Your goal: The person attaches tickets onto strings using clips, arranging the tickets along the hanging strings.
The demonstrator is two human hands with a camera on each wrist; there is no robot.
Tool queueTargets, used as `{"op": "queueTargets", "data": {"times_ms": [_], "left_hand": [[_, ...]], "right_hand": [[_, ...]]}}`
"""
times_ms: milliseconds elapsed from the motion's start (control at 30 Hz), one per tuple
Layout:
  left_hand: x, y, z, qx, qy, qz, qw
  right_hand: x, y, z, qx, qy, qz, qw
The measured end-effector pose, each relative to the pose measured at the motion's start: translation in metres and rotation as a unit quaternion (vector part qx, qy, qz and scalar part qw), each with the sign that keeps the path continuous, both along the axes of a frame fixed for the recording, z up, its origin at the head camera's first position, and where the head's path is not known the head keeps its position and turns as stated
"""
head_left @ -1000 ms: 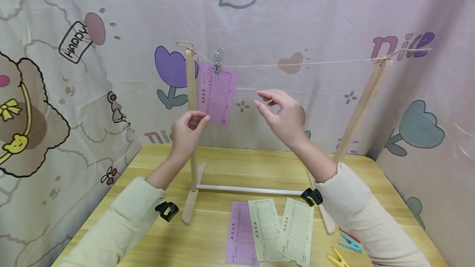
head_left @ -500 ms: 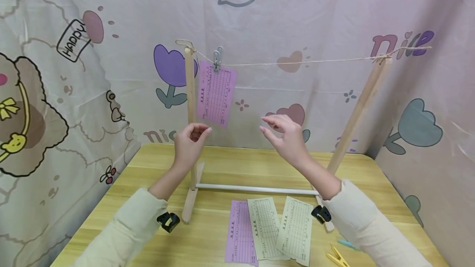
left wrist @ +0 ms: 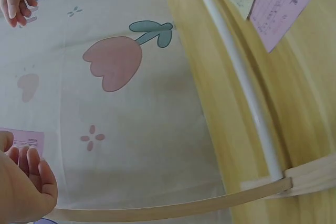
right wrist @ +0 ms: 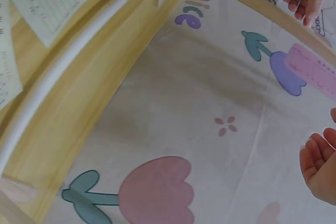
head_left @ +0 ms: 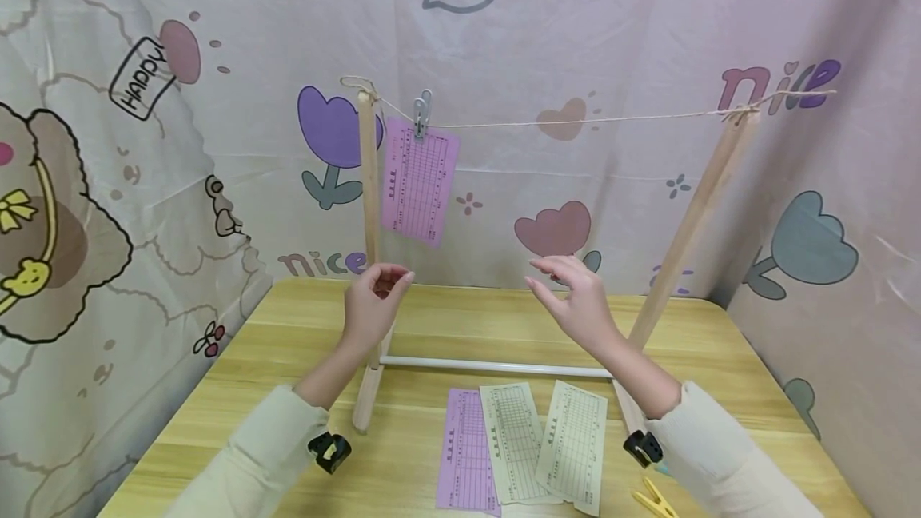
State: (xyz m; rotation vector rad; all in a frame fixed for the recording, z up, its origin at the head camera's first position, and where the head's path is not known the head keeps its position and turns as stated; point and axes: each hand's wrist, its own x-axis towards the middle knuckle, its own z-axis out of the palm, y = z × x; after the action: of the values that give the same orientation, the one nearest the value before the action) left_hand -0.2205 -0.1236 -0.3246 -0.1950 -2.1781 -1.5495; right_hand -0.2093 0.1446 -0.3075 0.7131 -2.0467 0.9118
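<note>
In the head view a pink printed slip [head_left: 420, 182] hangs from a string [head_left: 547, 123], held by a grey clothespin [head_left: 420, 117] near the left post. My left hand [head_left: 370, 306] is in front of that post, below the slip and apart from it, its fingers loosely bent around nothing. Over to the right, my right hand [head_left: 579, 298] hovers in the air above the white bar, thumb and fingers apart. Both wrist views show the hands bare of any object. On the table lie another pink slip [head_left: 464, 454] and two pale green slips [head_left: 514, 442], [head_left: 573, 446], partly overlapping.
The wooden stand has a left post [head_left: 370, 182], a slanted right post [head_left: 691, 238] and a white crossbar [head_left: 496, 367]. A yellow clothespin [head_left: 655, 500] lies at the front right; a blue one is mostly hidden by my right sleeve. Printed cloth hangs behind.
Both hands have come down, away from the hanging slip and string, and the right has also shifted rightward. The slip stays hanging. My right sleeve now covers more of the clothespins.
</note>
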Motion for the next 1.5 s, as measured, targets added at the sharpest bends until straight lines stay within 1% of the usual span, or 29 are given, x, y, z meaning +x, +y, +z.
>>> {"op": "queueTargets", "data": {"times_ms": [167, 300, 433, 533, 567, 667, 767, 867, 967, 1067, 1233, 1367, 1467, 1500], "left_hand": [[0.002, 0.0, -0.013, 0.003, -0.017, -0.001, 0.9999], [0.006, 0.0, -0.024, 0.005, -0.029, -0.001, 0.9996], [0.01, 0.0, -0.037, 0.003, -0.056, -0.003, 0.9984], [0.011, 0.0, -0.048, 0.003, -0.085, -0.003, 0.9964], [0.012, 0.0, -0.052, 0.004, -0.09, -0.004, 0.996], [0.014, 0.001, -0.062, 0.005, -0.097, -0.004, 0.9953], [0.016, 0.001, -0.073, 0.006, -0.082, -0.008, 0.9965], [0.017, 0.001, -0.082, 0.006, -0.078, -0.012, 0.9969], [0.019, 0.002, -0.088, -0.001, -0.076, -0.013, 0.9971], [0.022, 0.003, -0.094, -0.007, -0.08, -0.015, 0.9966], [0.026, 0.004, -0.104, -0.005, -0.085, -0.028, 0.996], [0.03, 0.005, -0.112, -0.008, -0.103, -0.029, 0.9942], [0.032, 0.008, -0.119, -0.017, -0.124, -0.025, 0.9918], [0.033, 0.009, -0.122, -0.023, -0.127, -0.025, 0.9914]], "right_hand": [[0.003, 0.009, -0.013, 0.004, -0.008, -0.015, 0.9999], [0.007, 0.017, -0.024, 0.005, -0.012, -0.023, 0.9997], [0.011, 0.025, -0.038, 0.01, -0.018, -0.031, 0.9993], [0.015, 0.03, -0.048, 0.015, -0.022, -0.042, 0.9988], [0.016, 0.032, -0.051, 0.016, -0.025, -0.045, 0.9985], [0.019, 0.037, -0.059, 0.022, -0.03, -0.055, 0.9978], [0.023, 0.043, -0.066, 0.027, -0.034, -0.062, 0.9971], [0.027, 0.05, -0.074, 0.03, -0.036, -0.066, 0.9967], [0.03, 0.056, -0.082, 0.029, -0.041, -0.075, 0.9959], [0.032, 0.061, -0.089, 0.024, -0.042, -0.079, 0.9957], [0.039, 0.07, -0.101, 0.022, -0.056, -0.087, 0.9943], [0.045, 0.074, -0.11, 0.024, -0.068, -0.099, 0.9924], [0.05, 0.078, -0.116, 0.02, -0.066, -0.101, 0.9925], [0.052, 0.079, -0.118, 0.018, -0.062, -0.101, 0.9928]]}}
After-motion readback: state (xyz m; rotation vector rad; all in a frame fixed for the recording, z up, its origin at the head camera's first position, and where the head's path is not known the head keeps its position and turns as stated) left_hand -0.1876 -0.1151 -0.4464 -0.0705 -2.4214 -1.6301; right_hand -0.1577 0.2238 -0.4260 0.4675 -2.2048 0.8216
